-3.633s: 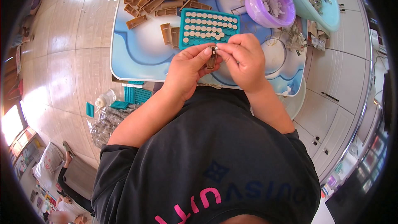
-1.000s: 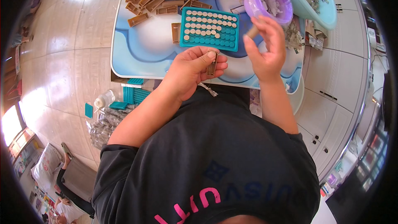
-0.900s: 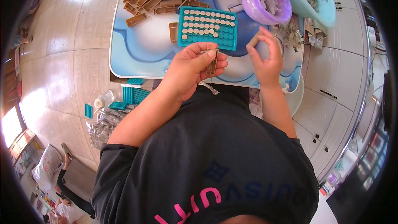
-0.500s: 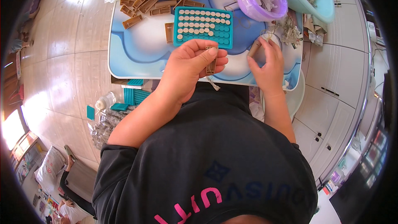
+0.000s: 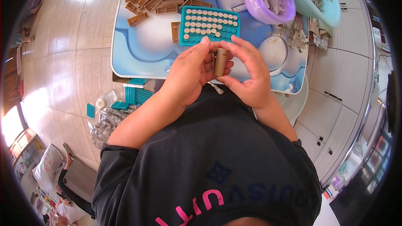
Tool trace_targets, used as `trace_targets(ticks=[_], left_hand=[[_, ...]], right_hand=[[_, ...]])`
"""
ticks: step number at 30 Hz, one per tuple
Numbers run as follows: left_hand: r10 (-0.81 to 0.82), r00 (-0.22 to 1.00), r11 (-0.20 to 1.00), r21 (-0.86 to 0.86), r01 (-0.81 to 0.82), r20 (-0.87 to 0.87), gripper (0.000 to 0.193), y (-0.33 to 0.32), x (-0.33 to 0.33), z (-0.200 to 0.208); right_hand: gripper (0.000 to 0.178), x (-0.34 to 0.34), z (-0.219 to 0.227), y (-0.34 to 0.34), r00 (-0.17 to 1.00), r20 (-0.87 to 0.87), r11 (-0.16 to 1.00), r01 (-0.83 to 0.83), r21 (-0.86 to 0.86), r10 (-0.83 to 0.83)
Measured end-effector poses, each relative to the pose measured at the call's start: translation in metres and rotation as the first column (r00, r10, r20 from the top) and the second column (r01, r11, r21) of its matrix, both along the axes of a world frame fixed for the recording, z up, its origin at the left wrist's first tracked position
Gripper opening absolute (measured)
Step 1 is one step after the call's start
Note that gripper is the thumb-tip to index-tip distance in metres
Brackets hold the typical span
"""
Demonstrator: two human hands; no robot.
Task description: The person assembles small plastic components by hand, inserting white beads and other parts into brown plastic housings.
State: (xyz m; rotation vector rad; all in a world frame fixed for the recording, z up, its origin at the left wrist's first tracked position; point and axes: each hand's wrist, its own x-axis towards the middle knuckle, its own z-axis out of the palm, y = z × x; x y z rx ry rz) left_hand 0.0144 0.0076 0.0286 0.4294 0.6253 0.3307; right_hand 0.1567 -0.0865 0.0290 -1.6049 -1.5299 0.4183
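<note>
In front of my chest, above the table's near edge, my left hand (image 5: 188,71) and my right hand (image 5: 251,69) come together around a brown tapered plastic shell (image 5: 221,62). The fingers of my left hand curl behind it, with a darker brown part showing along its left side. My right thumb touches its lower end and my right fingers reach its top. A teal tray (image 5: 183,37) lies just beyond my hands, holding rows of round cream discs (image 5: 208,18). Beside the tray rests a single brown shell (image 5: 175,32).
Several brown shells (image 5: 154,2) are heaped at the table's back left. A purple basin (image 5: 289,15) with white bits and a pale blue tub (image 5: 333,13) stand at the back right. Clear bags (image 5: 295,35) lie nearby. Teal trays (image 5: 136,95) and a bag lie low at left.
My right hand has left the table's right side with the brown shell and met my left hand. The shell now covers most of the brown part that my left hand was pinching.
</note>
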Motion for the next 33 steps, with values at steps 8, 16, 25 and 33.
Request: trace_targets(ticks=[8, 16, 25, 33], left_hand=[[0.019, 0.999, 0.999, 0.034, -0.017, -0.045, 0.042, -0.001, 0.002, 0.003], [-0.014, 0.998, 0.984, 0.175, 0.023, -0.054, 0.036, -0.003, 0.002, 0.001], [0.023, 0.971, 0.544, 0.818, 0.187, -0.238, 0.065, -0.014, 0.001, -0.004], [0.032, 0.962, 0.653, 0.735, 0.184, -0.270, 0.021, -0.013, -0.004, -0.002]], right_hand=[[0.067, 0.002, -0.003, 0.001, 0.998, 0.051, 1.000, -0.029, -0.009, 0.029], [0.064, 0.004, -0.003, 0.003, 0.997, 0.067, 0.999, -0.051, 0.005, 0.050], [0.036, 0.016, -0.003, 0.005, 0.983, -0.162, 0.989, -0.107, -0.100, 0.090], [0.024, 0.009, -0.012, -0.001, 0.659, -0.752, 1.000, -0.018, 0.014, 0.022]])
